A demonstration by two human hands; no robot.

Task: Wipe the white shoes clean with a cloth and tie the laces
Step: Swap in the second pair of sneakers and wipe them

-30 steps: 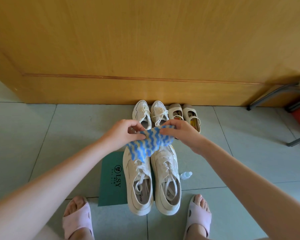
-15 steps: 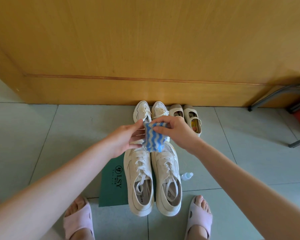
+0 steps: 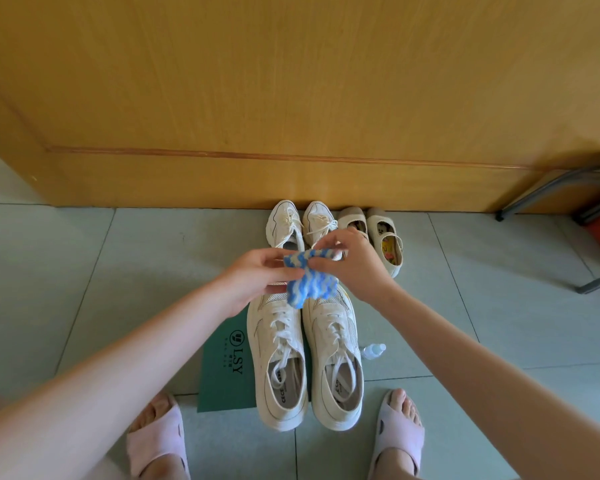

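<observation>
Folded smaller than 1 second ago, 1 striped cloth (image 3: 310, 278) hangs above the toes of 2 white shoes (image 3: 279, 355) standing on 1 green sheet (image 3: 224, 372). Left hand (image 3: 253, 278) and right hand (image 3: 355, 265) both pinch its upper edge. 1 bottle (image 3: 373, 350) lies just beside the right shoe.

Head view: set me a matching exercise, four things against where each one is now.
1 cloth
2 green mat
3 small bottle
4 strap shoes

A just right of the large white shoes
B pinched between left hand and right hand
C toes at the wooden panel
D partly under the large white shoes

Pairs: 1-B, 2-D, 3-A, 4-C
</observation>
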